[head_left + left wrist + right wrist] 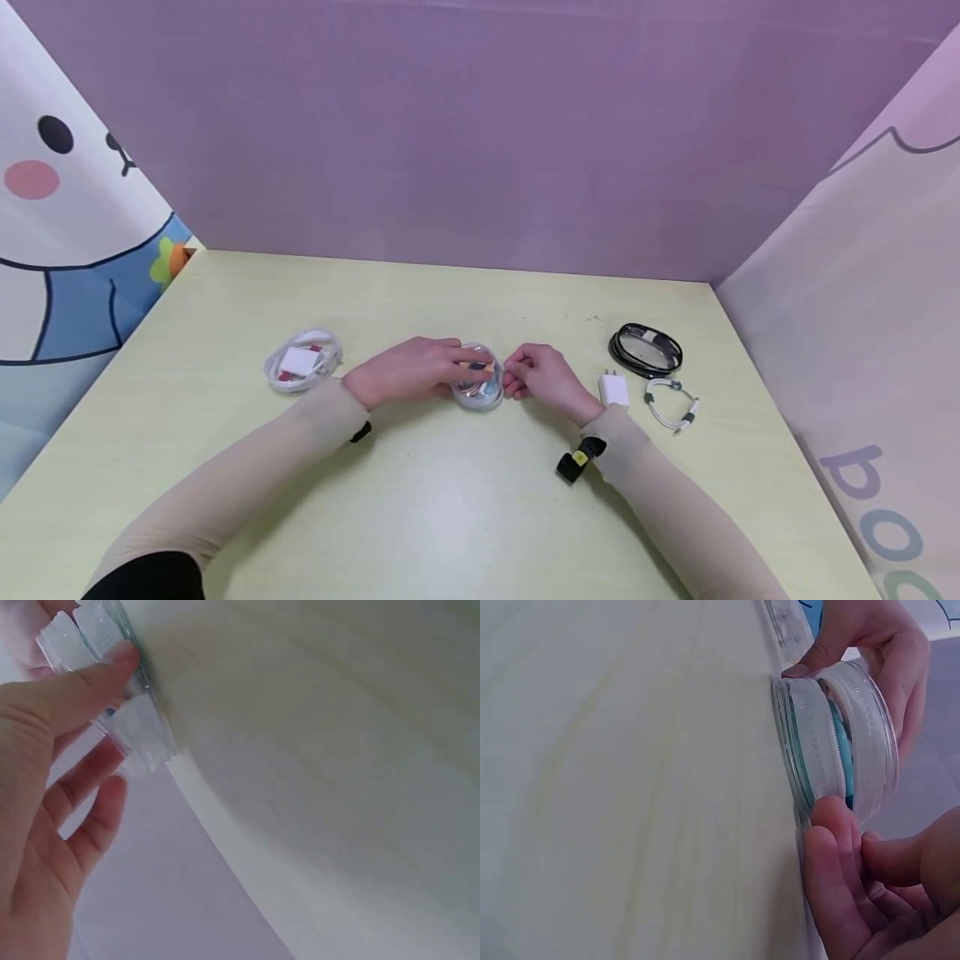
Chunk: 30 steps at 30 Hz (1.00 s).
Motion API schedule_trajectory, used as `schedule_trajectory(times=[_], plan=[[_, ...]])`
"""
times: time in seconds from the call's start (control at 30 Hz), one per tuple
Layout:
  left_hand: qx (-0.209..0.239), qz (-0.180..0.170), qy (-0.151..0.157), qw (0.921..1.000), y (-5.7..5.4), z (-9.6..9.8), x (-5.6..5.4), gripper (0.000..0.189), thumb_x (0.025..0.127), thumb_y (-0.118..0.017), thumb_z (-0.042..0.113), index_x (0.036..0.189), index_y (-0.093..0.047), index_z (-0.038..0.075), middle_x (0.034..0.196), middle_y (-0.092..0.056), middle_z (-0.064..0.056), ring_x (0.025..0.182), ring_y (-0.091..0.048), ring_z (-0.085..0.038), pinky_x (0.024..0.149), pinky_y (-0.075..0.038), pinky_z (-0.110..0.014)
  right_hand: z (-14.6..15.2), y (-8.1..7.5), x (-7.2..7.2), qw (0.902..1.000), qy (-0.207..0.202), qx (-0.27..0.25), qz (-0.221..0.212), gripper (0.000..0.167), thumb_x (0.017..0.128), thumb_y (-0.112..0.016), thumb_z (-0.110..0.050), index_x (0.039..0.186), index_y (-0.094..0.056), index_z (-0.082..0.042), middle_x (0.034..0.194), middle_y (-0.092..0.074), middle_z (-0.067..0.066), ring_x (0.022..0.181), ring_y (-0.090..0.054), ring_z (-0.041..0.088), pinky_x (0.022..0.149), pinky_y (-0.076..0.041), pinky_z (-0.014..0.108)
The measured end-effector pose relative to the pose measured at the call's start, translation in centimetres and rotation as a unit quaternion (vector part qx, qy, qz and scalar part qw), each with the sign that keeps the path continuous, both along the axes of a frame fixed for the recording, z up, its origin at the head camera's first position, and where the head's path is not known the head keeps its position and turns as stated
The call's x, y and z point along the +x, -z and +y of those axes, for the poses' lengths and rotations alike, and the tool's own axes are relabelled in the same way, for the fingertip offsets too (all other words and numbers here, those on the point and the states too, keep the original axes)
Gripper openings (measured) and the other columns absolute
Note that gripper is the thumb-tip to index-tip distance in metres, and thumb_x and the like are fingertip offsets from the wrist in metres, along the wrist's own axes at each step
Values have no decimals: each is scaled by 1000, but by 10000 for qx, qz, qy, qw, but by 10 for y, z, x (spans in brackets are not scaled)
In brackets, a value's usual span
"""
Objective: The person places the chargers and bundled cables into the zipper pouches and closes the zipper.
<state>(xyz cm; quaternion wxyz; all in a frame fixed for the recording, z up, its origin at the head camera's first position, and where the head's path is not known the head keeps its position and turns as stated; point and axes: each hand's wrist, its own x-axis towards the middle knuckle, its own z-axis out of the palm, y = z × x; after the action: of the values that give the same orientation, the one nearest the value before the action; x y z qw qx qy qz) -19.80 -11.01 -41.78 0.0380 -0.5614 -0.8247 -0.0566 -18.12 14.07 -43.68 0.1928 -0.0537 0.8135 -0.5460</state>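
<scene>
A small round clear case with a white zip band round its side stands between both hands near the table's middle. Something teal shows in the gap of the band, and a patch of orange and black shows on top. My left hand grips the case from the left, its thumb across the side. From the right, my right hand has curled fingers and thumb pinched together at the zip's edge, with fingertips against the band. What the pinch encloses is hidden.
To the left lies a white coiled cable with a white charger block in it. At right are a black coiled cable, a white plug charger and a short white cable. A purple panel closes the table's back.
</scene>
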Motion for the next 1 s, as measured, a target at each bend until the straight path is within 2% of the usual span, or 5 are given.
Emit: schedule_trajectory(times=[0.37, 0.57, 0.8, 1.0], plan=[[110, -72, -215, 9997, 0, 0, 5, 62, 83, -83, 19, 139, -61, 28, 148, -50, 7, 92, -58, -19, 70, -54, -33, 5, -1, 3, 9997, -245, 17, -52, 11, 102, -51, -1, 100, -59, 6, 87, -68, 17, 73, -68, 23, 69, -59, 35], [81, -127, -262, 9995, 2, 0, 6, 62, 83, -83, 19, 140, -60, 26, 148, -50, 5, 94, -60, -22, 73, -55, -35, 7, 0, 6, 9990, -376, 45, -239, 11, 102, -50, -1, 100, -59, 5, 88, -68, 16, 75, -69, 24, 70, -59, 35], [148, -243, -264, 9992, 2, 0, 6, 61, 84, -82, 17, 140, -60, 26, 149, -49, 3, 107, -63, -29, 80, -55, -40, 9, 1, 10, 9986, -394, -31, -355, 11, 102, -50, -1, 99, -59, 6, 88, -69, 17, 75, -69, 24, 70, -59, 35], [173, -220, -282, 9992, 2, 0, 6, 62, 83, -83, 17, 140, -60, 26, 149, -49, 4, 99, -63, -26, 77, -55, -38, 11, -2, 16, 9978, -501, -75, -426, 12, 102, -51, -2, 101, -58, 7, 88, -69, 17, 75, -69, 24, 70, -59, 37]])
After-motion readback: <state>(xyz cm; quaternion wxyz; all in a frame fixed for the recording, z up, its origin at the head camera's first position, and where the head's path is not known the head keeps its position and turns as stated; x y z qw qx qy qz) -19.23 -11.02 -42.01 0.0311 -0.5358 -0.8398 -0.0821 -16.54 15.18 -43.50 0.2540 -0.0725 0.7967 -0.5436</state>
